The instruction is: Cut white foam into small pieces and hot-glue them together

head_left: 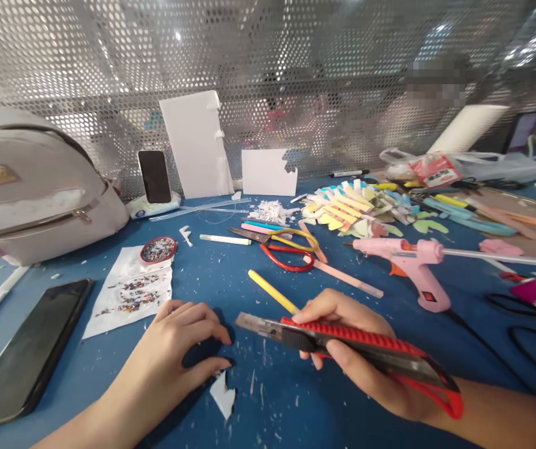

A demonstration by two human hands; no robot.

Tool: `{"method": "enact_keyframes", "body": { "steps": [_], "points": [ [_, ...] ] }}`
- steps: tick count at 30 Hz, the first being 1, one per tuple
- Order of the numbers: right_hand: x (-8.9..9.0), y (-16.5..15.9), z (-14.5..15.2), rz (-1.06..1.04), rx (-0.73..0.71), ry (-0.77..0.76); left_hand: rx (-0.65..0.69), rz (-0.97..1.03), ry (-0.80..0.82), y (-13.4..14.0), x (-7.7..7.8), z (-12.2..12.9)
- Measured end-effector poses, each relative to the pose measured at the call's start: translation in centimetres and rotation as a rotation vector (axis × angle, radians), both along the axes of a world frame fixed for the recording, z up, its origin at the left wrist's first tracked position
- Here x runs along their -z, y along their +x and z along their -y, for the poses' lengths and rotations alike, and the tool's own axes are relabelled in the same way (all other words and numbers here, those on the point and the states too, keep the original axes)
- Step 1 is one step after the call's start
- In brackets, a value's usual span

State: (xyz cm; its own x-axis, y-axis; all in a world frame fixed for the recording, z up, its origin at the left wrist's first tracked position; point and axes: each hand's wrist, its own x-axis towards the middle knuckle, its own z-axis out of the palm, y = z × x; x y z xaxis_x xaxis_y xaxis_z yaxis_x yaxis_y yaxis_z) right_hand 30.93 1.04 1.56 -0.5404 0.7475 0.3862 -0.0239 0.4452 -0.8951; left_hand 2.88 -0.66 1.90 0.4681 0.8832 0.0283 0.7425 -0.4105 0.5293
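My right hand (361, 346) grips a red and black box cutter (356, 346), its metal blade out and pointing left above the blue table. My left hand (178, 349) lies on the table with its fingers bent and the thumb apart from them, nothing between. Just below the left thumb tip is a small torn white scrap (223, 396); whether the thumb touches it I cannot tell. A yellow marker (272, 291) lies behind the box cutter, its near end close to my right fingers. Scissors (291, 244) with red and yellow handles rest farther back.
A pink glue gun (408, 259) with a cord lies at right, beside a heap of coloured paper pieces (347, 209). At left are a black phone (29, 355), a white sheet with beads (103, 305) and a backpack (38, 187). White boards (197, 143) lean against perforated metal (258, 50).
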Motion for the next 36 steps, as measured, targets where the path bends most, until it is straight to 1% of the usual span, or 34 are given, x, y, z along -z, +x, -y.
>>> {"method": "enact_keyframes", "body": {
  "steps": [2, 4, 7, 11, 14, 17, 19, 20, 22, 24, 27, 29, 30, 32, 33, 34, 36],
  "points": [
    [0.0, 0.0, 0.0, -0.010, -0.009, -0.004, 0.028, 0.010, -0.088, -0.2, -0.4, -0.1],
    [0.1, 0.0, 0.1, -0.022, -0.029, 0.011, 0.066, 0.022, -0.117, -0.4, -0.6, -0.2],
    [0.3, 0.0, 0.1, -0.041, -0.050, 0.017, 0.093, 0.011, -0.071, -0.6, -0.9, -0.2],
    [0.6, -0.2, 0.0, -0.032, -0.034, -0.002, 0.145, -0.037, 0.000, -0.4, -0.9, -0.1],
    [0.7, -0.2, 0.0, -0.036, -0.033, 0.028, 0.112, -0.007, -0.021, -0.4, -1.2, -0.1],
    [0.5, -0.1, 0.0, -0.011, -0.047, 0.051, 0.087, 0.049, -0.065, -0.4, -2.5, -1.0],
    [0.6, -0.1, 0.1, 0.006, -0.042, 0.065, 0.059, 0.047, -0.006, -0.2, -3.9, -2.5],
    [0.7, -0.1, 0.2, 0.013, -0.032, 0.073, 0.033, 0.063, 0.071, 0.2, -4.7, -3.5],
    [1.1, -0.2, 0.2, 0.031, -0.005, 0.083, 0.015, 0.122, 0.231, 1.4, -6.1, -6.2],
    [1.6, -0.2, 0.2, 0.059, 0.018, 0.075, 0.021, 0.162, 0.296, 3.4, -6.9, -9.3],
    [1.7, -0.2, -0.1, 0.076, 0.014, 0.044, 0.053, 0.197, 0.371, 7.6, -7.0, -14.0],
    [1.3, -0.1, -0.2, 0.064, -0.016, 0.010, 0.108, 0.193, 0.398, 10.4, -6.6, -16.1],
    [1.1, 0.0, -0.3, 0.052, -0.035, -0.007, 0.149, 0.183, 0.401, 11.5, -6.4, -16.8],
    [0.6, 0.1, -0.3, 0.035, -0.074, -0.037, 0.235, 0.166, 0.412, 12.6, -6.1, -16.9],
    [0.4, 0.2, -0.3, 0.038, -0.094, -0.038, 0.268, 0.159, 0.419, 12.5, -6.1, -16.5],
    [0.3, 0.2, -0.4, 0.052, -0.118, -0.029, 0.292, 0.156, 0.427, 11.9, -6.2, -15.7],
    [0.3, 0.3, -0.5, 0.093, -0.157, -0.006, 0.285, 0.163, 0.445, 9.7, -6.5, -13.2]
  ]
}}
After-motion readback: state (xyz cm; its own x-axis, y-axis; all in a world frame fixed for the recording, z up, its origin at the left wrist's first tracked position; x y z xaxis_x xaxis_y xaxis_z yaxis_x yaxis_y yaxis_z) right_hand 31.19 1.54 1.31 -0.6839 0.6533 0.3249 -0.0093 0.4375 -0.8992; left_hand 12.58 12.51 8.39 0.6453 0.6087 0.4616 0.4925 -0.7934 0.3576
